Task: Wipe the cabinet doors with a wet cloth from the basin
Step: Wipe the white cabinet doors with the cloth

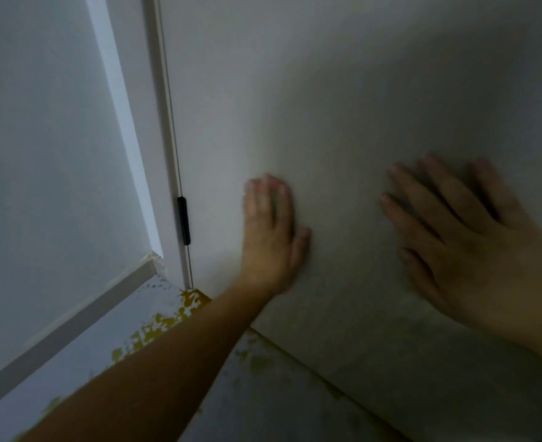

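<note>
Here, the left hand [272, 231] and right hand [467, 237] both press flat against the white cabinet door [327, 90], fingers straight and holding nothing. A black hinge [183, 220] sits near the left hand.

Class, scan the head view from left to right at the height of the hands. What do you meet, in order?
Pale moulding strip → black hinge → left hand → right hand. Both hands lie flat on the white cabinet door; no cloth shows.
</note>
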